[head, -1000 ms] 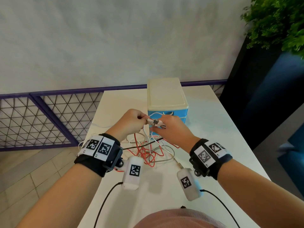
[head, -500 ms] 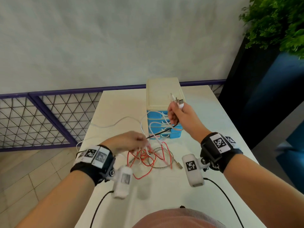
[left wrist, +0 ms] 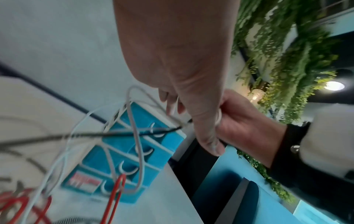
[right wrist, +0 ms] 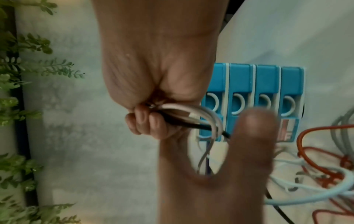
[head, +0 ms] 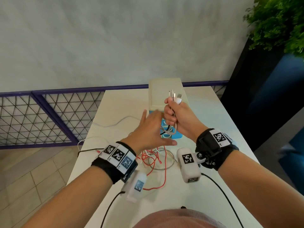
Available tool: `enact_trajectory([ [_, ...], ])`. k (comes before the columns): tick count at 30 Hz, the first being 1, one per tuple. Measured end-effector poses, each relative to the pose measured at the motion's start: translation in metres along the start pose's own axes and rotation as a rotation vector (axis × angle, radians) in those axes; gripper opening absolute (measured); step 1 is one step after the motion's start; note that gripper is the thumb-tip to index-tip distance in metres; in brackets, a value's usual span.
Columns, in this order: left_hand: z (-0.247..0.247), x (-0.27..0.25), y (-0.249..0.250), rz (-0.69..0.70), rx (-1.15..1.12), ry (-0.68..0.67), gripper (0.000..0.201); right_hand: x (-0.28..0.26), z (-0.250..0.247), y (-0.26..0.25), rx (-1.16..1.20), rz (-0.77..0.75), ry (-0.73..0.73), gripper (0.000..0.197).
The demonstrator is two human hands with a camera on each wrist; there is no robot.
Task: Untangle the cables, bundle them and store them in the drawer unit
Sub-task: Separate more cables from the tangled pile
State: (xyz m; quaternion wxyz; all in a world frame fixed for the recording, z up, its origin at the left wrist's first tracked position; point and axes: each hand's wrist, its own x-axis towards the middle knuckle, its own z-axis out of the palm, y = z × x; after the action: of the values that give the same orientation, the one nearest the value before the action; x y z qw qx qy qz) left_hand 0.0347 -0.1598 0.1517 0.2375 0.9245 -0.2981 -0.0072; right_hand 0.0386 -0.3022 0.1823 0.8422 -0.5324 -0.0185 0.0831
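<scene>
My right hand (head: 176, 116) is raised in front of the drawer unit (head: 164, 89) and grips a bunch of cable ends (right wrist: 182, 115), white and black. Their plugs (head: 175, 96) stick up above the fist. From the fist the cables hang down to a tangle of red, white and braided cables (head: 154, 159) on the white table (head: 205, 112). My left hand (head: 148, 129) is just left of the fist, with fingers straight and thumb spread under the hanging strands. The left wrist view shows white loops (left wrist: 134, 136) and a black strand across the blue drawers (left wrist: 138, 151).
The drawer unit's blue drawers (right wrist: 252, 84) look closed. One white cable (head: 115, 123) trails off to the table's left edge. A purple mesh railing (head: 49, 112) runs behind on the left, and a dark planter with green leaves (head: 276, 30) stands on the right.
My right hand lifted the cable ends up in front of the drawer unit. My left hand let go of the strands near the table, rose toward the right fist and spread its fingers.
</scene>
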Motion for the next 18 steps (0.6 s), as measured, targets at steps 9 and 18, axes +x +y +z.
enact_trajectory([
  [9,0.007,0.007,-0.05,-0.134,-0.192,0.075,0.019,0.002,0.0,-0.032,-0.649,-0.296,0.133,0.021],
  [18,0.03,-0.028,-0.11,-0.339,-0.327,-0.059,0.008,0.015,-0.021,-0.081,-0.869,-0.675,0.451,0.027],
])
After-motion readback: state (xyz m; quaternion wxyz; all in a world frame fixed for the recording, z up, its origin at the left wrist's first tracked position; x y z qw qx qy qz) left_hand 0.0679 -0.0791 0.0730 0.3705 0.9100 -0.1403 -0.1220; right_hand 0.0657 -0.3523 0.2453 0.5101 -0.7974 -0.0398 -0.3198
